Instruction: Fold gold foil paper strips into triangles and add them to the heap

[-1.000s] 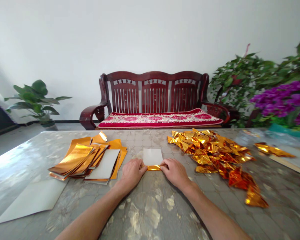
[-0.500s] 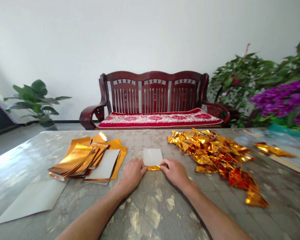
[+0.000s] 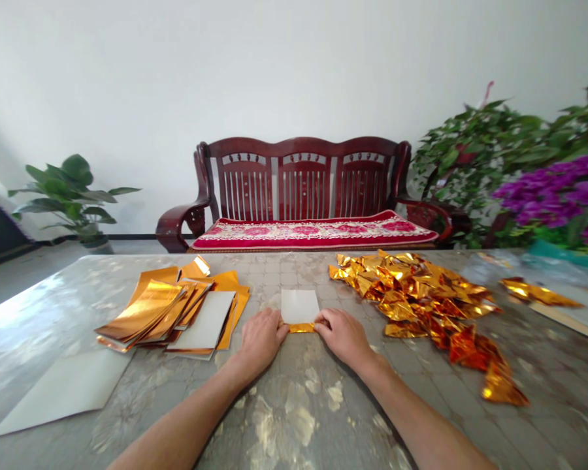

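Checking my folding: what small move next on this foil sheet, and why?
Probably run your thumbs along the folded gold strip to firm the crease: your left hand and right hand sit at its ends, and the sheet's white back lies flat above it.

One left hand [image 3: 261,339], one right hand [image 3: 340,337], one foil sheet [image 3: 300,308] between them. One table [image 3: 294,418]. On it: one stack of flat foil sheets [image 3: 176,314], count unclear; one heap of crumpled foil [image 3: 411,300], count unclear; one separate crumpled foil strip [image 3: 539,292]; one loose white sheet [image 3: 61,391]. Beyond: one wooden bench [image 3: 304,183], one red cushion [image 3: 313,235], two leafy plants [image 3: 66,186], and one cluster of purple flowers [image 3: 553,196].
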A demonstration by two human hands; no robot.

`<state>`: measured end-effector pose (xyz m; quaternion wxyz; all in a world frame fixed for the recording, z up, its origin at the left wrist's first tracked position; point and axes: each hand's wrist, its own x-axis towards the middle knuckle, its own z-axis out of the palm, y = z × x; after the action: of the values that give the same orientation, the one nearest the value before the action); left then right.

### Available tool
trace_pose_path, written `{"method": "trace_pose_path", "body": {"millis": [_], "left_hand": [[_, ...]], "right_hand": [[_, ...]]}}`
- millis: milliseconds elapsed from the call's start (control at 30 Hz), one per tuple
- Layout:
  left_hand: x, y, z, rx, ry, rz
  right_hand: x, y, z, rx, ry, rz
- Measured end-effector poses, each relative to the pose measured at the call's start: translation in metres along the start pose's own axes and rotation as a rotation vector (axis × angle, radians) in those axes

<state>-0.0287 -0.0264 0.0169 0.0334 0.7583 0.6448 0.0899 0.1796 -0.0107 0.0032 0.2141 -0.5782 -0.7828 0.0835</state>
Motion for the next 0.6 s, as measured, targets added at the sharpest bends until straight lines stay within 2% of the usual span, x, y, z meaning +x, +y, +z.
{"method": "trace_pose_path", "body": {"millis": [433, 600], "left_hand": [[0.001, -0.003, 0.01, -0.059, 0.069, 0.001], [0.001, -0.006, 0.014, -0.134, 0.14, 0.083]], "right_hand": [[0.0, -0.001, 0.002, -0.047, -0.007, 0.009], [0.0, -0.004, 0.001, -0.061, -0.021, 0.029]]}}
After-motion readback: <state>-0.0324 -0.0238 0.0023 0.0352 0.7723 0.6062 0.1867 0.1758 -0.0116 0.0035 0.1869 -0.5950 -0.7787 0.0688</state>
